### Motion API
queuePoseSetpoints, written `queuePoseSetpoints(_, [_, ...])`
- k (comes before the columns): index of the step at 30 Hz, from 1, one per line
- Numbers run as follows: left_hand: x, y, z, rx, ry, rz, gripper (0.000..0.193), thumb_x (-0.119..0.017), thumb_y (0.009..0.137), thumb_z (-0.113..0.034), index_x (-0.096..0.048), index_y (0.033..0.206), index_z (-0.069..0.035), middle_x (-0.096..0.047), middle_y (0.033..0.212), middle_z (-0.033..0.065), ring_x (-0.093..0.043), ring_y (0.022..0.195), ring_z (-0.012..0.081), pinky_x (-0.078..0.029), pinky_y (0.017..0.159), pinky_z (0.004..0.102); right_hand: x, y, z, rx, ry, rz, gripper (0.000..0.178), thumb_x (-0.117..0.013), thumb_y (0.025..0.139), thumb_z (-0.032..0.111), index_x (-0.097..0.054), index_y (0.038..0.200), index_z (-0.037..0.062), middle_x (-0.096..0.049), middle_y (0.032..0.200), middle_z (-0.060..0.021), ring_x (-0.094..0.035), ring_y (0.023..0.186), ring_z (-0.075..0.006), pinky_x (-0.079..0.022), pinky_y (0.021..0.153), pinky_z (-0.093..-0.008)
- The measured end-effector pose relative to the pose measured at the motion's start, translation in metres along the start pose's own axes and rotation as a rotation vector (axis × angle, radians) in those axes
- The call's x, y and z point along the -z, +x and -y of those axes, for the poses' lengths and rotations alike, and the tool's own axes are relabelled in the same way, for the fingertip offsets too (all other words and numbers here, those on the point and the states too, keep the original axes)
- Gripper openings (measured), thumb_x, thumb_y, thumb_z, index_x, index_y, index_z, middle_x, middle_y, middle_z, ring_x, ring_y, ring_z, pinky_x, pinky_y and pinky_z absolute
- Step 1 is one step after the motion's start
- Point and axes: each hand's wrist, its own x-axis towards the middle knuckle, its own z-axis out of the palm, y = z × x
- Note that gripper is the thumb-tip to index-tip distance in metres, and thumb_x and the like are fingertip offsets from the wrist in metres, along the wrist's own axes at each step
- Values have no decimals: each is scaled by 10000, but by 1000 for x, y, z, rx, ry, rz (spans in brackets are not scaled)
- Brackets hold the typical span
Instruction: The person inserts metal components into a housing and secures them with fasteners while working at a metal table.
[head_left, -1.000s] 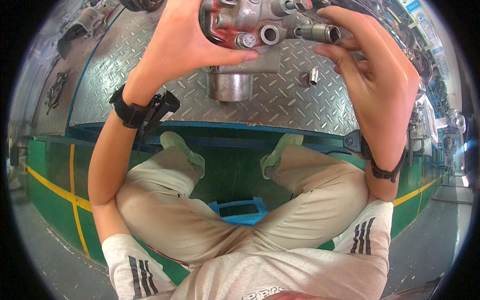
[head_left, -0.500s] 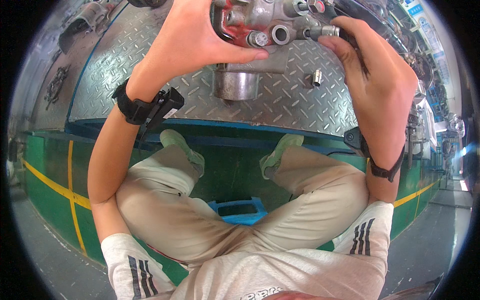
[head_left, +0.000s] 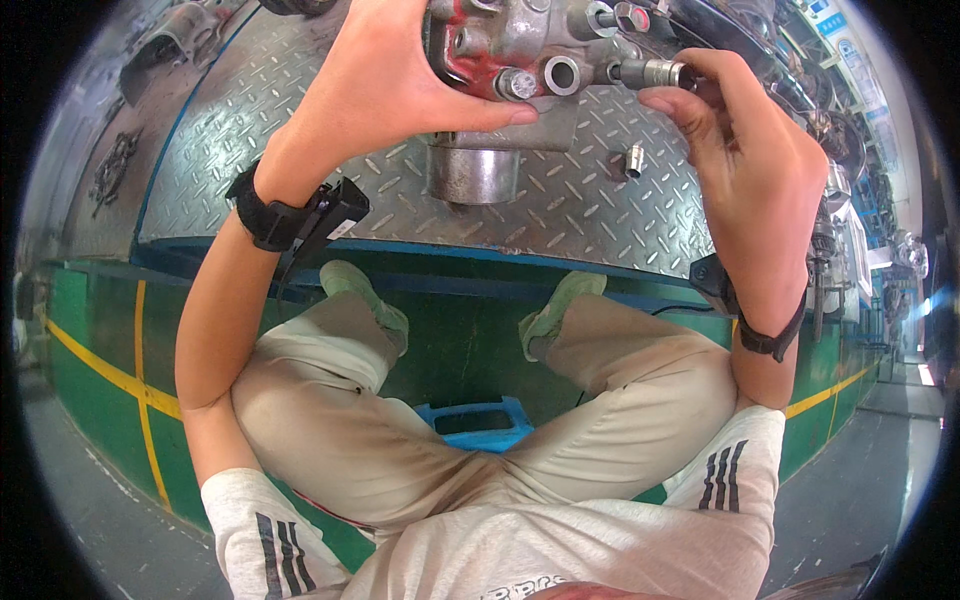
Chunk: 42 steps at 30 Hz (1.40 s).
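Note:
A grey cast-metal housing (head_left: 530, 40) with red paint traces, bolts and a round lower cylinder stands on the diamond-plate bench at the top of view. My left hand (head_left: 400, 95) grips its left side, thumb stretched across the front below a bolt head; its other fingers are hidden. On the housing's right side a cylindrical metal fitting (head_left: 650, 73) sticks out, one end at the casting. Thumb and forefinger of my right hand (head_left: 745, 130) pinch the fitting's outer end. Lying apart on the plate, a small shiny metal sleeve (head_left: 634, 161) is left of my right wrist.
The bench's diamond plate (head_left: 350, 200) ends in a blue front edge. Dark metal parts (head_left: 118, 170) lie at the far left, beside a large casting (head_left: 175, 45). More machinery stands along the right. A blue plastic stool (head_left: 480, 425) shows between my legs.
My right thumb and forefinger have shifted slightly outward and turned on the fitting, baring more of its body. My left hand keeps its hold on the housing, almost unmoved.

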Motion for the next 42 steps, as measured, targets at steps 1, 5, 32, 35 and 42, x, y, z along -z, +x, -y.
queuePoseSetpoints(1, [1,0,0,0,1,1,973,-1005,599,-343,-507,1372,-25,-502,1374,195,-478,1317,342,-384,1128,461,0,1,2,-20,68,-8,454,-596,872,-192,-694,1241,54,-746,1079,-99,-759,862,-156,-604,726,-268])
queuePoseSetpoints(5, [2,-2,-3,17,21,12,990,-1009,597,-355,-508,1385,-26,-503,1374,194,-476,1318,338,-383,1128,459,-2,3,8,90,114,-116,359,-682,898,-92,-711,1219,65,-772,985,-68,-743,814,-148,-572,680,-265])
queuePoseSetpoints(32, [2,6,-11,11,16,10,982,-1013,595,-366,-521,1371,-19,-506,1372,194,-487,1306,338,-387,1123,457,4,4,-2,23,-37,-61,377,-727,879,-50,-704,1220,108,-727,901,-70,-655,653,-132,-502,608,-250])
queuePoseSetpoints(35, [5,0,-7,30,22,17,986,-1021,584,-353,-523,1366,-17,-503,1374,196,-488,1310,339,-392,1123,456,5,9,18,-29,93,-39,378,-672,868,-123,-714,1178,88,-736,973,-64,-689,712,-141,-518,639,-250])
queuePoseSetpoints(42, [2,3,-6,77,-80,22,981,-1028,571,-323,-520,1354,-19,-501,1383,184,-477,1344,333,-383,1139,452,-3,4,6,66,197,-143,376,-706,814,-146,-715,1149,25,-736,1031,-102,-719,788,-155,-552,694,-256])
